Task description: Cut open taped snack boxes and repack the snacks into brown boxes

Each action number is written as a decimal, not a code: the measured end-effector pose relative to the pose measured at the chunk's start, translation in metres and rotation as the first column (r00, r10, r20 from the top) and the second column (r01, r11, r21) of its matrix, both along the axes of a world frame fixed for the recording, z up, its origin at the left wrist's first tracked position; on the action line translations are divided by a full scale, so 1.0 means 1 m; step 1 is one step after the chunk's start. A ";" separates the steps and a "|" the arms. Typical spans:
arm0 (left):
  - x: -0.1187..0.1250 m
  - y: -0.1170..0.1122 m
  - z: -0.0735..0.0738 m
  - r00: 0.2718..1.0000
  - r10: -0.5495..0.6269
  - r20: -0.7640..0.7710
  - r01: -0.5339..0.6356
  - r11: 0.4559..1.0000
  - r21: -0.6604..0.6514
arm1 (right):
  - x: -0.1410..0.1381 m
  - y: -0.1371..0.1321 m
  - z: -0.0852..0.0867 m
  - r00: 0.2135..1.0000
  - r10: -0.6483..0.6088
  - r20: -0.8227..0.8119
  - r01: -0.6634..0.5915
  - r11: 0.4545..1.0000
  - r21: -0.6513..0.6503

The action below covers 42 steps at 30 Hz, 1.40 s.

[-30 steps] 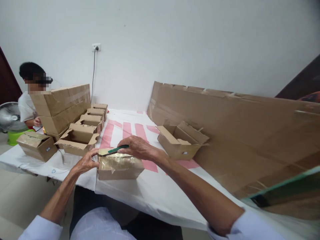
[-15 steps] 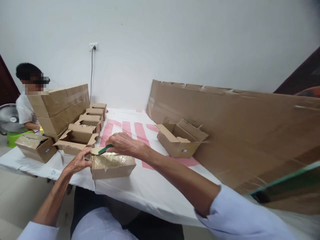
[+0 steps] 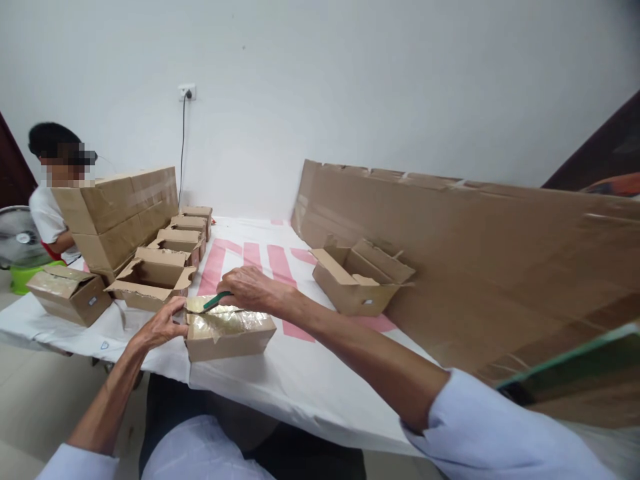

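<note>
A small taped cardboard box (image 3: 231, 335) lies on the white table cover (image 3: 300, 373) in front of me, its top covered in shiny clear tape. My left hand (image 3: 163, 325) grips the box's left end with curled fingers. My right hand (image 3: 249, 288) is closed on a green-handled cutter (image 3: 216, 301) whose tip rests on the taped top near the box's left edge.
An open cardboard box (image 3: 361, 278) sits to the right, beside a long flattened cardboard sheet (image 3: 475, 267). A row of small open boxes (image 3: 165, 263), a large sealed carton (image 3: 117, 210) and a closed small box (image 3: 70, 293) stand at the left. A person (image 3: 50, 193) sits behind them.
My right hand has drawn the cutter leftward across the box top. The box and both hands have shifted a little to the left, then slightly back.
</note>
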<state>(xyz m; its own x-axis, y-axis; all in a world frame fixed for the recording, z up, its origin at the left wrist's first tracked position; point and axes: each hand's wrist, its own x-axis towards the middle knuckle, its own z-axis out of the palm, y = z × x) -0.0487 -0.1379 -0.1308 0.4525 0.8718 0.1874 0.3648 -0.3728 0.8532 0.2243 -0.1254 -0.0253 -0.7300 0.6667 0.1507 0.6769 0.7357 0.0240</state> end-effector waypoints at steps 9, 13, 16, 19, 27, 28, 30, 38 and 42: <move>0.000 -0.002 0.003 0.995 0.014 -0.096 -0.012 1.000 0.029 | 0.021 -0.004 -0.006 0.997 -0.061 0.044 0.062 0.998 -0.023; 0.000 -0.003 0.006 0.994 -0.003 -0.109 0.005 1.000 0.024 | 0.028 -0.007 0.001 0.995 -0.064 0.070 0.067 0.997 -0.038; 0.001 -0.002 0.007 0.995 -0.018 -0.100 0.018 1.000 0.007 | 0.037 -0.009 0.006 0.991 -0.110 0.073 0.115 0.991 -0.066; 0.003 -0.001 0.007 0.994 -0.020 -0.111 0.022 1.000 0.019 | 0.039 -0.010 0.003 0.986 -0.143 0.085 0.148 0.988 -0.053; 0.005 -0.002 0.012 0.994 -0.013 -0.110 0.016 0.999 0.028 | 0.046 -0.013 -0.009 0.982 -0.160 0.098 0.163 0.986 -0.022; 0.006 -0.002 0.012 0.994 -0.017 -0.110 0.020 0.999 0.026 | 0.050 -0.014 -0.009 0.981 -0.171 0.088 0.174 0.984 -0.026; 0.007 -0.001 0.013 0.994 -0.019 -0.109 0.022 0.999 0.025 | 0.059 -0.014 -0.010 0.979 -0.184 0.088 0.187 0.982 -0.021; 0.001 0.003 0.013 0.993 -0.008 -0.117 0.010 1.000 0.015 | 0.105 -0.009 -0.024 0.966 -0.251 0.052 0.251 0.968 0.018; 0.003 0.003 0.012 0.993 -0.006 -0.118 0.009 1.000 0.023 | 0.128 -0.012 -0.023 0.963 -0.270 0.009 0.270 0.963 0.005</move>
<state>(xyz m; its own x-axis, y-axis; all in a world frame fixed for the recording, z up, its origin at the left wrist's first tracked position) -0.0457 -0.1344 -0.1187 0.4793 0.8643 0.1525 0.4590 -0.3950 0.7958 0.3525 -0.1373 -0.0485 -0.5241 0.8388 0.1476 0.8502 0.5253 0.0334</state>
